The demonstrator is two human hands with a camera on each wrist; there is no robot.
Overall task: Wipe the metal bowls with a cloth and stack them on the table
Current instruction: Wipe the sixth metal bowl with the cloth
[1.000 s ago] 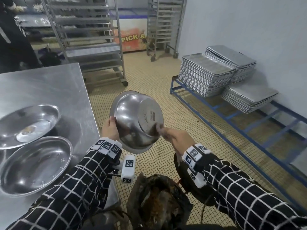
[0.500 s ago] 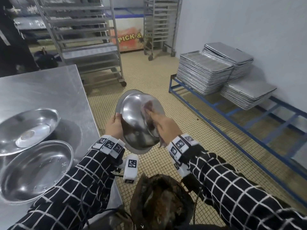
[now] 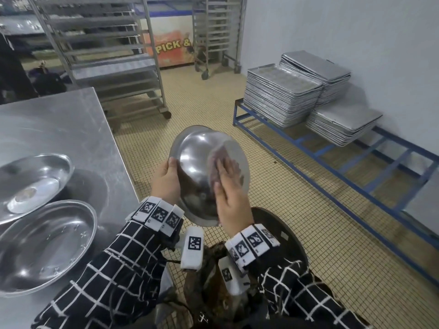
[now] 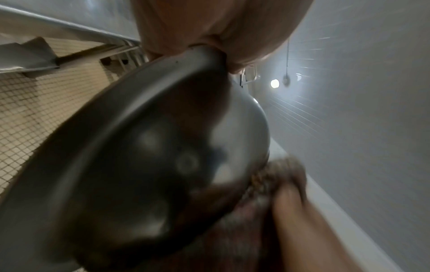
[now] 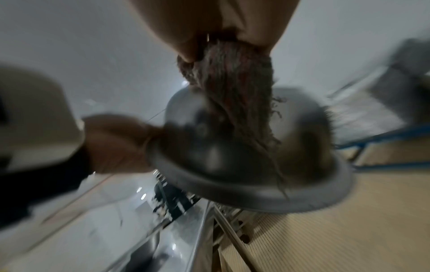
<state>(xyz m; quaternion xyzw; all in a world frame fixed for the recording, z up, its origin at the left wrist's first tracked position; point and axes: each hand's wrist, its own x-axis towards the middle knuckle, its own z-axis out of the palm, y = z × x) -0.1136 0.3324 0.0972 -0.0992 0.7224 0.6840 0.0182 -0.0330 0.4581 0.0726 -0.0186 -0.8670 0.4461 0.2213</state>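
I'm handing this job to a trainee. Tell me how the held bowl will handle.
The bowl is probably stiff and light: the left hand holds it by the rim alone. Its polished metal looks slippery, so it may twist under the cloth.

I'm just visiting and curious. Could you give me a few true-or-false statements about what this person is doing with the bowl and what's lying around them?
1. The left hand grips the rim of the held bowl. True.
2. The right hand presses a cloth against the inside of that bowl. False: the cloth is on its outer, domed side.
3. Two more bowls sit on the metal table. True.
4. Those two bowls lie upside down. False: both face open side up.
5. Stacks of metal trays rest on a blue frame by the wall. True.
6. The held bowl rests on the table. False: it is held up over the tiled floor.
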